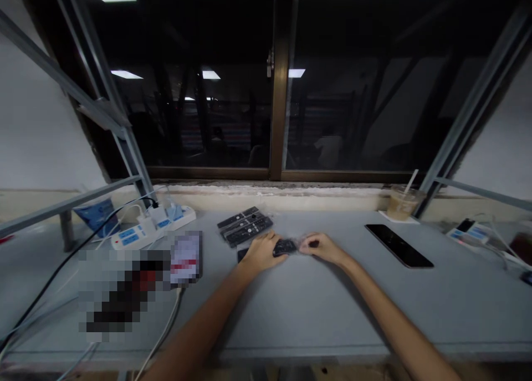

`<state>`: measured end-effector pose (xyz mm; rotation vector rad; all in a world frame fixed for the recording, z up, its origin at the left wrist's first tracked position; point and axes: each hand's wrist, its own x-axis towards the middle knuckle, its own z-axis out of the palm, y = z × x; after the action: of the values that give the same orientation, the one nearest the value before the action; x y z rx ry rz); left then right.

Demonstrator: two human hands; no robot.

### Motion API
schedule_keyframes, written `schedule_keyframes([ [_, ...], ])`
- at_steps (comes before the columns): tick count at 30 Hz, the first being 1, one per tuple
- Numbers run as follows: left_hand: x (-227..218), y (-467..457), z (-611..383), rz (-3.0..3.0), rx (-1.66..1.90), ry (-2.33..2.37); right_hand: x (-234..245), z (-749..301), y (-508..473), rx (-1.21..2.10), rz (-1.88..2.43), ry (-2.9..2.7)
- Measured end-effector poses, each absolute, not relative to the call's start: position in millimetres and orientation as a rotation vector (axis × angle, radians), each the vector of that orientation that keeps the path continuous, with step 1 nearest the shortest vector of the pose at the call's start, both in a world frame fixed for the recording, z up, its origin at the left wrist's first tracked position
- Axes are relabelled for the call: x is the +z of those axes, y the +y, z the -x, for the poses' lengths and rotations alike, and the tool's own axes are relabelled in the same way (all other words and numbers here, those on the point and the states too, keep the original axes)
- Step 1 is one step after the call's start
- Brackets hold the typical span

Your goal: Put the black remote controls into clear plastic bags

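Across the middle of the table, my left hand closes over a slim black remote control in a clear plastic bag; its near end sticks out on the other side of the hand. At the bag's far right end, the fingers of my right hand are pinched on the clear plastic. Just behind my left hand lie several bagged black remote controls, side by side. Fine detail on the held one is blurred.
A large black phone lies to the right, with an iced drink cup behind it. On the left are a power strip with plugs and cables, a lit device and a pixelated patch. Metal frame posts flank the dark window.
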<state>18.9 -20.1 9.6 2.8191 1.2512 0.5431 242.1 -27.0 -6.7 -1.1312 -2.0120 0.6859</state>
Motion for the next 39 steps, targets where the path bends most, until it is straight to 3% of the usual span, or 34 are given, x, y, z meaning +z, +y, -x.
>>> schedule_keyframes([
  [19,9.6,-26.0,-23.4,-2.816,0.717,1.0,-15.9,-237.3,-23.8,0.751,1.206,-1.76],
  [27,9.3,-22.6,-22.1,-2.928,0.68,1.046,-1.2,-227.3,-35.6,0.891,1.246,-1.644],
  [39,25.4,-6.6,-4.5,-2.993,0.677,1.304,6.3,-237.7,-28.9,0.719,1.202,-1.356],
])
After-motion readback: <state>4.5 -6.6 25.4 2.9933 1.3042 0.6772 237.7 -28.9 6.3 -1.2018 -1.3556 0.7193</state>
